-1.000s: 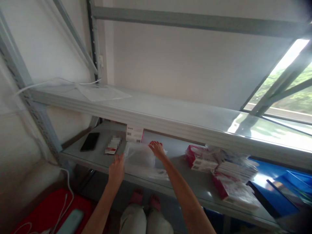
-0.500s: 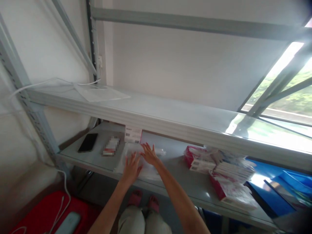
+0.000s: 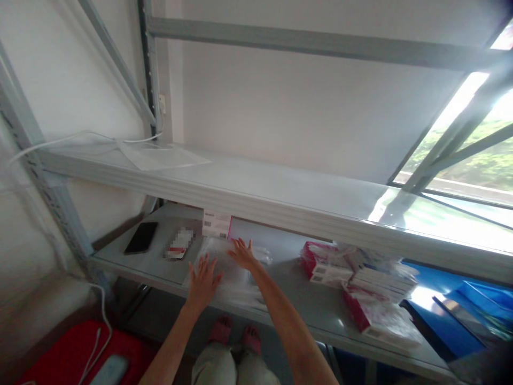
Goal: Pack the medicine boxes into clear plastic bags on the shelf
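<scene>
Clear plastic bags (image 3: 234, 283) lie flat on the lower shelf in front of me. My left hand (image 3: 203, 282) rests on their left side, fingers spread and holding nothing. Over the far part of the plastic is my right hand (image 3: 243, 254), also with its fingers apart and nothing gripped. A white labelled box (image 3: 216, 223) with a pink edge stands just behind the bags, partly under the upper shelf. Left of the bags lies a small blurred-out item (image 3: 180, 244), white and red.
A black phone (image 3: 141, 237) lies at the shelf's left end. To the right are plastic-wrapped pink and white boxes (image 3: 326, 267) and blue trays (image 3: 435, 305). The upper shelf's edge (image 3: 256, 200) overhangs the back. A red stool (image 3: 120, 353) is at lower left.
My left hand has slid left across the plastic, away from my right hand. The right hand stays nearly in place, and the view has shifted slightly.
</scene>
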`<state>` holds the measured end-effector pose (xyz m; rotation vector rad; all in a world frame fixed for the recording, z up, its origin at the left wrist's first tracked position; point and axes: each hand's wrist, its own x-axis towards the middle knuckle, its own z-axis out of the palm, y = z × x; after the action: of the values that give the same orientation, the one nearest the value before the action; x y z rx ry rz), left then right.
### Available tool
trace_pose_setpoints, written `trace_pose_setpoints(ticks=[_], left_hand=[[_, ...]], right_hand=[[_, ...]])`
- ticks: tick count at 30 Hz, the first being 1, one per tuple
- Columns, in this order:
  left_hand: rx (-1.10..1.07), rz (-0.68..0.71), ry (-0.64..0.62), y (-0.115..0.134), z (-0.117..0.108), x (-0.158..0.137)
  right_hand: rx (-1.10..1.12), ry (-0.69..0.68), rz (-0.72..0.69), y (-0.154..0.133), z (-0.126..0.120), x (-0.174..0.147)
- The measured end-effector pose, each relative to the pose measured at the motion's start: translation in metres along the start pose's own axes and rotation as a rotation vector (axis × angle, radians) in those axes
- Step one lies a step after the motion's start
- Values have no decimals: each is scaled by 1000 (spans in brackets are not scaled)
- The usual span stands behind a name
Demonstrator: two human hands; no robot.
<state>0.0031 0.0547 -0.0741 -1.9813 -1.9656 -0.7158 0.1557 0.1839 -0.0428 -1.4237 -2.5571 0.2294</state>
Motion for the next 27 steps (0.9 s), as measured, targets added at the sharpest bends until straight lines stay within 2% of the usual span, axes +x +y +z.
trace_pose_setpoints(ticks=[2,4,7,10,15,17,18,19,22,23,24,25,27], left_hand=[[41,-178,39,-4,-4,3],[37,-297,53,-14,-7,5],[-73,-264,39,-30,-7,9],[-165,-225,86,-36,-5,12],[-160,-255,133,-29,-19,8],[-96,-232,200,-25,-26,-1],[-68,-169,233,-23,-29,-6],[-53,-45,247,-22,-30,-12],[-34,540,155,-15,-29,-29],[-6,693,111,-13,-27,-32],[36,784,83,-11,-24,-35],[87,811,72,-10,-21,-36],[175,792,85,-14,-14,-36]], right_hand=[[-11,9,7,2,0,4],[-13,9,22,4,-1,8],[-11,-5,46,7,-3,15],[7,-1,62,4,-5,21],[66,-39,66,-6,-7,23],[66,-50,57,-9,-8,24],[65,-50,53,-11,-9,24],[67,-47,49,-12,-10,24],[93,-43,38,-16,-13,24],[104,-47,36,-17,-14,24],[113,-51,33,-18,-14,24],[118,-56,33,-19,-15,24],[121,-66,40,-21,-15,25]])
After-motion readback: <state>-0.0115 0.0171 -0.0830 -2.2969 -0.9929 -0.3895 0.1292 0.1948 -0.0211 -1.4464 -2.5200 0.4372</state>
